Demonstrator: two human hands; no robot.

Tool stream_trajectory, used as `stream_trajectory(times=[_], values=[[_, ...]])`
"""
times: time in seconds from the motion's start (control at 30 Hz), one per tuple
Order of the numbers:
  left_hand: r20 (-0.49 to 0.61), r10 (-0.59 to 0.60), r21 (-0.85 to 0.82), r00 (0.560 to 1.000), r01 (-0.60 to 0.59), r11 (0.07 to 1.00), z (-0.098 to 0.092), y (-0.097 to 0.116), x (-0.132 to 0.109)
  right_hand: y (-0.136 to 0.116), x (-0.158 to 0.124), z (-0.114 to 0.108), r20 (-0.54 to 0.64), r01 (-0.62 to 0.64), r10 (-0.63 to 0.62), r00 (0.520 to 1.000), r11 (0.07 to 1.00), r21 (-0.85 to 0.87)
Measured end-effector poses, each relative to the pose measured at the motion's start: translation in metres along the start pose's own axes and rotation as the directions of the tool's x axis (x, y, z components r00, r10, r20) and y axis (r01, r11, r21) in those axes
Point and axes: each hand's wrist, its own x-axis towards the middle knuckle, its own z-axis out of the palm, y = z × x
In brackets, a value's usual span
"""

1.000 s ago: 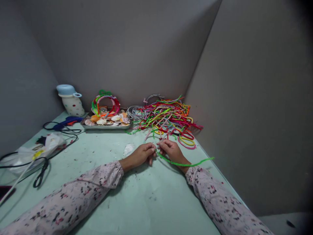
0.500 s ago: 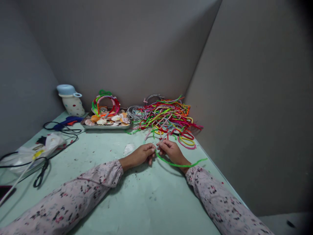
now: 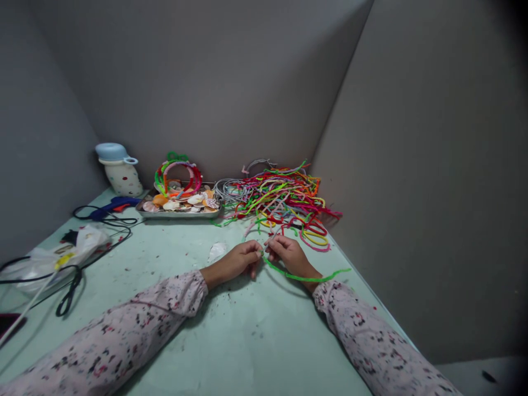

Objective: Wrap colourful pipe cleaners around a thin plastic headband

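Observation:
Close together over the middle of the table, my left hand (image 3: 243,257) and my right hand (image 3: 289,254) both have their fingertips pinched. My left thumb and forefinger grip one end of a bright green pipe cleaner (image 3: 297,276). Its long free part curves below my right hand, out past the wrist. A thin grey wire (image 3: 270,238) sticks up from my right fingertips. Just beyond the fingers is a pale pink and green arc (image 3: 246,230); whether it joins the held wire I cannot tell.
Tangled coloured pipe cleaners (image 3: 284,190) lie at the back right, beside coiled grey wire (image 3: 231,190). A metal tray (image 3: 181,215) holds shells and wrapped hoops (image 3: 197,177). Leftward are a bottle (image 3: 122,175), a blue tool (image 3: 108,208), a plastic bag (image 3: 88,242) and black cable (image 3: 74,289).
Both hands stay almost in place, still pinching. The free end of the green pipe cleaner has shifted very slightly.

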Motion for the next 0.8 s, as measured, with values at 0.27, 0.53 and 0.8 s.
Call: stream_trajectory(times=[0.27,0.53,0.8], values=[[-0.049,-0.004,-0.048,0.999,0.002,0.999,0.0024,0.006,-0.001,0.0041,0.0018,-0.0014,0.012,0.004,-0.004,1.0,1.0,0.009],[-0.032,-0.013,-0.019,0.999,0.013,1.0,0.0016,0.0047,-0.0001,0.0027,0.0007,-0.0008,0.01,-0.009,0.009,1.0,1.0,-0.004],[-0.012,-0.057,-0.021,0.998,0.057,0.998,0.0005,0.0067,0.0012,-0.001,-0.0019,0.0005,0.03,-0.004,0.004,1.0,1.0,-0.021]])
